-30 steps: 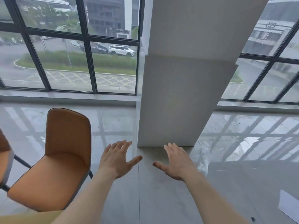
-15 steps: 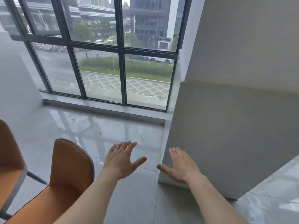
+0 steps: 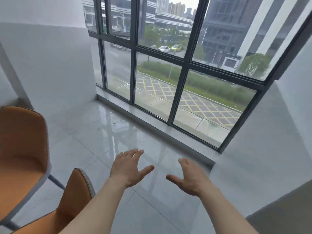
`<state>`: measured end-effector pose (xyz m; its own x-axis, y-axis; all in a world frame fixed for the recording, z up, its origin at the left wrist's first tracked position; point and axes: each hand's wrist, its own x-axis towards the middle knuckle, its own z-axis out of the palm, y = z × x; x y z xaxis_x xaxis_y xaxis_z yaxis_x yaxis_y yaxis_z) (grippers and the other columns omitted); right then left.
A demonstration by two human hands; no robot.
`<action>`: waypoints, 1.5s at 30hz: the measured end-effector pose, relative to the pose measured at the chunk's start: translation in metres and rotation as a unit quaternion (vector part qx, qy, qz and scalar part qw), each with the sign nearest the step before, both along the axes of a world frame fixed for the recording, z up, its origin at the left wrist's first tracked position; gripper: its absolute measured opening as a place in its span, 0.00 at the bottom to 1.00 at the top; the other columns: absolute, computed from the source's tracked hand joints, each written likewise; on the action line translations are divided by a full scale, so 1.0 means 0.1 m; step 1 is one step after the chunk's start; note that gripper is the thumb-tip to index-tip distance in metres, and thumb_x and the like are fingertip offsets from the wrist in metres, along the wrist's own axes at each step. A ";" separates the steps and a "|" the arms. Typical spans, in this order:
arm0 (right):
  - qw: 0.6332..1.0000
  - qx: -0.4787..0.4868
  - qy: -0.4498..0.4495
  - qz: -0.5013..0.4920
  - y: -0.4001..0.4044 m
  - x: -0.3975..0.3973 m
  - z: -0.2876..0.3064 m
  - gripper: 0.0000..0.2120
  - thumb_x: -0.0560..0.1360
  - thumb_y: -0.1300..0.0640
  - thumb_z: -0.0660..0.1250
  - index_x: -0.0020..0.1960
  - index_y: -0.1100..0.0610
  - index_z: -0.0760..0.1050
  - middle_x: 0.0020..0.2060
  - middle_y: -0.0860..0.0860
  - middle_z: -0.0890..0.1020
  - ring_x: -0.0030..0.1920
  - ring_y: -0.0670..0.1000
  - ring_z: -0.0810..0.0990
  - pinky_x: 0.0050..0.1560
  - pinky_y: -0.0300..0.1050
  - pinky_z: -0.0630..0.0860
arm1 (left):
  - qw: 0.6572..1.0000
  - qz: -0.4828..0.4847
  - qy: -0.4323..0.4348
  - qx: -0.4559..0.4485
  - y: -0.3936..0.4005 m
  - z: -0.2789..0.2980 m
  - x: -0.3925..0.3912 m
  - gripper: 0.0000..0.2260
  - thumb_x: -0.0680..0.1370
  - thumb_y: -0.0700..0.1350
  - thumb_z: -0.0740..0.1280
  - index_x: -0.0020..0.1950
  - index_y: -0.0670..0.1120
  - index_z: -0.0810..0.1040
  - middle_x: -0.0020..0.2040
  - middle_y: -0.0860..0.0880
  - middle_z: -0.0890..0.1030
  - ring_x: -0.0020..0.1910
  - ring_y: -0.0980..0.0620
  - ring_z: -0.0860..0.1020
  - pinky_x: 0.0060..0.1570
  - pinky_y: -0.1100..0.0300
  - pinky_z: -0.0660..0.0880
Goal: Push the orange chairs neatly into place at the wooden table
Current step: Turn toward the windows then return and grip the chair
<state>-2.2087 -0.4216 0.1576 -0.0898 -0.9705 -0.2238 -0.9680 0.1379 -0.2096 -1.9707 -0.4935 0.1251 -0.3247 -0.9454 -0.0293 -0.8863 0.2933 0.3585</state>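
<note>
Two orange chairs stand at the left. The nearer orange chair (image 3: pixel 74 198) shows its backrest at the bottom left, partly hidden by my left forearm. The farther orange chair (image 3: pixel 20 146) fills the left edge, seat and backrest visible, with a dark metal leg showing. My left hand (image 3: pixel 129 168) hovers open, palm down, just right of the nearer chair's backrest and not touching it. My right hand (image 3: pixel 190 177) is also open, fingers spread, over bare floor. Neither hand holds anything. No wooden table is in view.
Glossy grey floor tiles (image 3: pixel 152 208) stretch ahead to a low sill under a tall dark-framed window (image 3: pixel 168 78). A white wall (image 3: pixel 50 68) stands at the left and a white pillar (image 3: pixel 278 132) at the right.
The view has swung left: the pillar slid to the right edge and the window now fills the centre. The second chair came further into view at the left. Both hands stay open.
</note>
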 end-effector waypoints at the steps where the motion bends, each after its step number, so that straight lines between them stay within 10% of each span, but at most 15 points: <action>1: 1.000 0.007 0.005 0.014 -0.32 0.03 0.00 0.45 0.75 0.26 0.59 0.81 0.53 0.56 0.78 0.48 0.63 0.77 0.52 0.60 0.75 0.47 0.61 | 1.000 0.013 0.005 0.005 -0.25 -0.03 0.04 0.38 0.75 0.75 0.54 0.80 0.58 0.57 0.81 0.54 0.59 0.79 0.51 0.56 0.78 0.51 0.49; 17: 0.917 0.030 0.032 0.397 -3.84 2.07 -0.14 0.44 0.75 0.26 0.58 0.79 0.55 0.60 0.76 0.51 0.67 0.76 0.53 0.63 0.74 0.46 0.59 | 0.922 0.384 0.021 0.040 -1.91 -0.28 1.84 0.39 0.75 0.76 0.53 0.80 0.56 0.59 0.80 0.54 0.61 0.78 0.51 0.58 0.76 0.51 0.51; 35: 0.463 0.088 0.012 0.882 -2.92 3.88 -0.80 0.44 0.76 0.26 0.57 0.81 0.55 0.56 0.79 0.52 0.63 0.79 0.54 0.58 0.77 0.49 0.54 | 0.512 0.852 0.015 0.105 0.08 -0.64 0.76 0.40 0.73 0.79 0.48 0.79 0.57 0.61 0.77 0.55 0.67 0.75 0.50 0.65 0.73 0.48 0.62; 45: 0.372 0.052 0.072 0.924 -2.76 3.41 -1.68 0.42 0.74 0.23 0.54 0.75 0.53 0.64 0.72 0.49 0.71 0.74 0.55 0.65 0.76 0.53 0.57 | 0.479 0.862 0.088 0.138 0.05 -1.46 0.01 0.44 0.66 0.84 0.51 0.76 0.61 0.65 0.76 0.59 0.66 0.75 0.55 0.62 0.72 0.51 0.64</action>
<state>-1.8675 -0.6972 -0.0108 0.6912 0.6077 -0.3910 0.5688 -0.7913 -0.2243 -1.9700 -0.4888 -0.0209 0.9123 0.2197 -0.3456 0.3257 -0.9009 0.2870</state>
